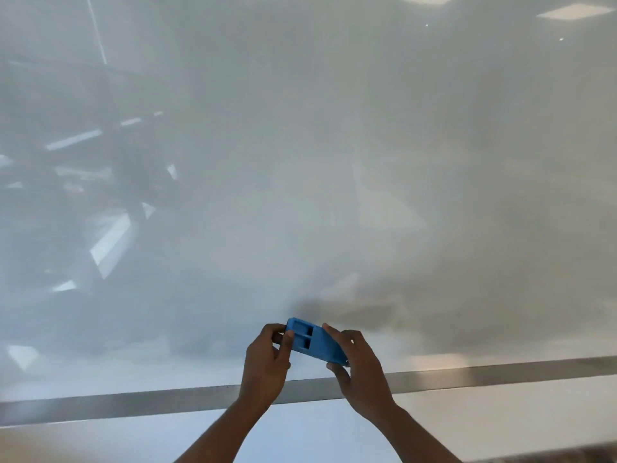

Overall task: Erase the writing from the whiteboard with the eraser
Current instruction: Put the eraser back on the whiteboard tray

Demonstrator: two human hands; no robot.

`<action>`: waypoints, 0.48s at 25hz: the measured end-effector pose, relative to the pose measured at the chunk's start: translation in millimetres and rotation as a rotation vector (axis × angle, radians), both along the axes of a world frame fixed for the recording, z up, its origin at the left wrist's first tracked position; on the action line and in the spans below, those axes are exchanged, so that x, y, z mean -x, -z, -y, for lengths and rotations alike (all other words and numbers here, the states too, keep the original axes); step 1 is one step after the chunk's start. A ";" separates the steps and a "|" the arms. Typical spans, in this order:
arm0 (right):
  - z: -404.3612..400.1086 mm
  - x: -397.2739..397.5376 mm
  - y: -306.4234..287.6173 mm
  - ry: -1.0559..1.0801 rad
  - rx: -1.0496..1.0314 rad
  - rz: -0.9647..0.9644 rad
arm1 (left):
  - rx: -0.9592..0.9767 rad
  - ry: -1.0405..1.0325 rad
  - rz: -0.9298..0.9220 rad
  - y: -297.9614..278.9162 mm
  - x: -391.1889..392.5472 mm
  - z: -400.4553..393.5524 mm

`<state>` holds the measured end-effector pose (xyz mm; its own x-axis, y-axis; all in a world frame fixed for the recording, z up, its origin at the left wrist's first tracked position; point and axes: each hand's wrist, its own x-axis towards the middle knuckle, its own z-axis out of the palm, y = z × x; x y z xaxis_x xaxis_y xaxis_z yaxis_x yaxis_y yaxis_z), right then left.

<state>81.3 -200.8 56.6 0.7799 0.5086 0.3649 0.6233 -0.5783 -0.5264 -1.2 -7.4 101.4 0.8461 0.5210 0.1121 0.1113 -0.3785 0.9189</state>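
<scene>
Where hands (312, 359) grip: eraser (315, 340) slanting down-right.

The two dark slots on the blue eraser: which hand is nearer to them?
Left. The left hand grips the eraser right beside the slots; the right hand holds the opposite end.

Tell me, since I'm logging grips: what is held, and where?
The blue eraser, by both ends: left hand on its left end, right hand on its right.
</scene>
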 end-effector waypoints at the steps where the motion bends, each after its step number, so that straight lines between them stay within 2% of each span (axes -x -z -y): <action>1: 4.5 1.6 7.0 0.029 -0.045 -0.051 | 0.043 -0.023 -0.028 8.3 -1.6 3.8; 4: 14.2 0.8 20.4 0.162 -0.279 -0.305 | 0.190 -0.100 -0.112 29.0 -7.6 14.4; 6: 15.9 -3.8 23.6 0.254 -0.363 -0.499 | 0.247 -0.130 -0.143 40.8 -9.4 23.5; 9: 21.0 -9.9 34.2 0.326 -0.373 -0.715 | 0.260 -0.136 -0.216 60.6 -13.9 36.5; 12: 27.1 -8.2 44.8 0.320 -0.292 -0.803 | 0.248 -0.108 -0.336 79.9 -18.7 45.0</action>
<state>89.6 -227.9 11.8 0.9431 0.1970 -0.2680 -0.1607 -0.4357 -0.8856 17.6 -52.4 21.5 0.7530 0.5854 -0.3006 0.4473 -0.1203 0.8862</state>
